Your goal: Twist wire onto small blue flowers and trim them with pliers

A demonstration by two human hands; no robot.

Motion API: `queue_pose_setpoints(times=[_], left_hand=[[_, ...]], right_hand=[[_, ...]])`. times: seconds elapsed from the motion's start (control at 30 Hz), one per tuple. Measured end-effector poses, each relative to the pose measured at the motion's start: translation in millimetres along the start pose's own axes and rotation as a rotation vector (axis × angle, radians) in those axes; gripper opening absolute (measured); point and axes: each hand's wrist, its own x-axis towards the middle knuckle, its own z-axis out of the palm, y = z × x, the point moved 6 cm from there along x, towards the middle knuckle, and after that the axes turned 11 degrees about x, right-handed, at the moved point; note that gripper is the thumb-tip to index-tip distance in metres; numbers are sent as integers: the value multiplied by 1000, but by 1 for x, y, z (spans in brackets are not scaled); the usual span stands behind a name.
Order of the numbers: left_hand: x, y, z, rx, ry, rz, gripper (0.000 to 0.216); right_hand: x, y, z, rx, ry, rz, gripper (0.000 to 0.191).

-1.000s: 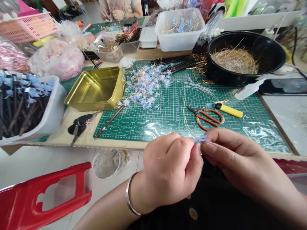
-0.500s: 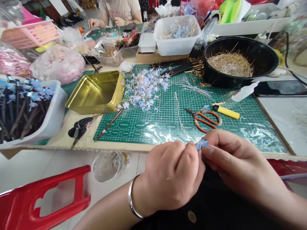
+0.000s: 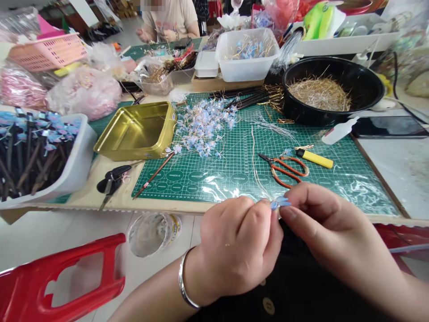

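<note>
Between my two hands, just off the table's front edge, is a small blue artificial flower [image 3: 280, 202]. My left hand [image 3: 241, 243] is curled into a fist at the flower's base; what its fingers grip underneath is hidden. Thumb and forefinger of my right hand [image 3: 321, 219] pinch the flower's petals from the right. A thin pale wire [image 3: 254, 154] runs from the hands up over the green cutting mat [image 3: 231, 188]. Beyond my right hand lie orange-handled scissors [image 3: 288, 167] and a yellow lighter [image 3: 315, 158]. A heap of blue wired flowers [image 3: 204, 125] rests on the mat.
A gold tin [image 3: 136, 132] stands left of the heap, by a white tub [image 3: 78, 147] of flowered stems. A black basin [image 3: 335, 89] holds wire scraps. A white squeeze bottle [image 3: 339, 131] lies near a phone [image 3: 392, 127]. Another person [image 3: 170, 22] sits across the table.
Both hands keep their hold on the blue flower, which shows slightly more of its petals. The pale wire's upper end has shifted a little to the right. The whole view has tilted slightly.
</note>
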Motion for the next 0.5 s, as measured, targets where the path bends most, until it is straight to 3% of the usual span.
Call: queue_pose_setpoints(times=[0.17, 0.33, 0.5], left_hand=[[-1, -1, 2, -106, -35, -38, 12], [2, -12, 6, -366, -137, -264, 22], [-2, -21, 14, -607, -285, -498, 28]], right_hand=[[1, -12, 2, -109, 90, -136, 24], [-2, -17, 3, -154, 62, -183, 22], [-11, -7, -1, 45, -1, -127, 17]])
